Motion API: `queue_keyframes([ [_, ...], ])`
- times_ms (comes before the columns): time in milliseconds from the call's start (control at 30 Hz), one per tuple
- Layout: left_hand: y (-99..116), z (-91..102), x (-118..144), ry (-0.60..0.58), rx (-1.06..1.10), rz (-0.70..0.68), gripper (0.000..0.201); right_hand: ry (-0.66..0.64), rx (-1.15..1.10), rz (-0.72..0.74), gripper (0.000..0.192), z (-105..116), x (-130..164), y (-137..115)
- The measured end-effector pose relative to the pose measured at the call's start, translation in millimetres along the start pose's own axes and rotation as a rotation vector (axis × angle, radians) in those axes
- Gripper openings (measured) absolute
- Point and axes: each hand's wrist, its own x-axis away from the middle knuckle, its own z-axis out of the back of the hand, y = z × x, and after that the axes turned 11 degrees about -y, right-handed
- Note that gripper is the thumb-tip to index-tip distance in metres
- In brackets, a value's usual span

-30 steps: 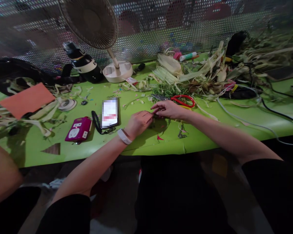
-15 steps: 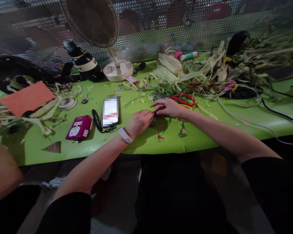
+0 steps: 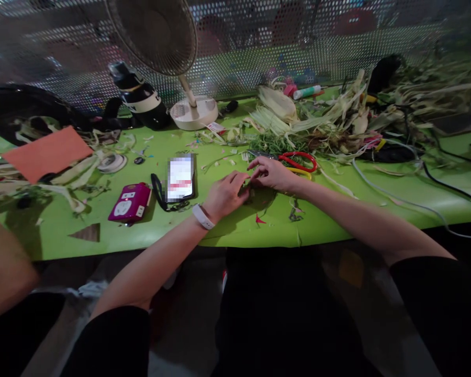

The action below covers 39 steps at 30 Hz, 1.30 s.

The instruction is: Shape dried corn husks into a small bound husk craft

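My left hand and my right hand meet fingertip to fingertip over the green table, pinching a small dark piece between them; what it is cannot be made out. A white band sits on my left wrist. Red-handled scissors lie just behind my right hand. A phone lies flat to the left of my left hand. Small red and green scraps are scattered below my hands.
A pile of dried husks and leaves fills the back right, with cables trailing across. A desk fan, a dark bottle, a magenta device and orange paper stand left. Another person's arm is at far left.
My hands stay together on the small piece; the fingers have shifted a little. The view has drifted slightly, nothing else on the table has moved.
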Motion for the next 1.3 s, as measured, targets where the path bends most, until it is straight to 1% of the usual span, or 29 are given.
queue_keyframes([
  [100, 1, 0.5, 1, -0.007, -0.044, 0.012, 0.020, -0.010, 0.005, -0.001, 0.031, 0, 1, 0],
  [267, 3, 2.9, 0, 0.044, -0.142, 0.008, 0.016, -0.016, 0.013, -0.011, 0.030, 0, 1, -1],
  [367, 4, 4.2, 0, 0.023, -0.143, 0.008, 0.017, -0.016, 0.014, -0.034, 0.029, 0, 1, -2],
  [500, 3, 3.4, 1, 0.013, -0.142, -0.023, 0.023, -0.021, 0.043, -0.020, 0.027, 1, 0, -2],
  [700, 1, 0.7, 0, 0.042, -0.102, -0.062, 0.019, -0.025, 0.041, -0.012, 0.027, 2, 1, 0],
  [900, 3, -0.3, -2, 0.030, -0.111, -0.044, 0.022, -0.018, 0.030, -0.021, 0.025, 2, 1, 1],
  [1000, 2, -0.6, -3, 0.017, 0.013, -0.011, 0.021, -0.009, 0.025, -0.024, 0.024, 1, 1, 0],
  [1167, -3, 2.1, -6, -0.025, 0.406, 0.067, 0.014, -0.009, -0.027, -0.022, 0.024, 1, 2, -1],
  [1300, -9, 4.0, -9, -0.073, 0.625, 0.131, 0.016, -0.031, -0.091, -0.036, 0.023, 1, 2, -1],
])
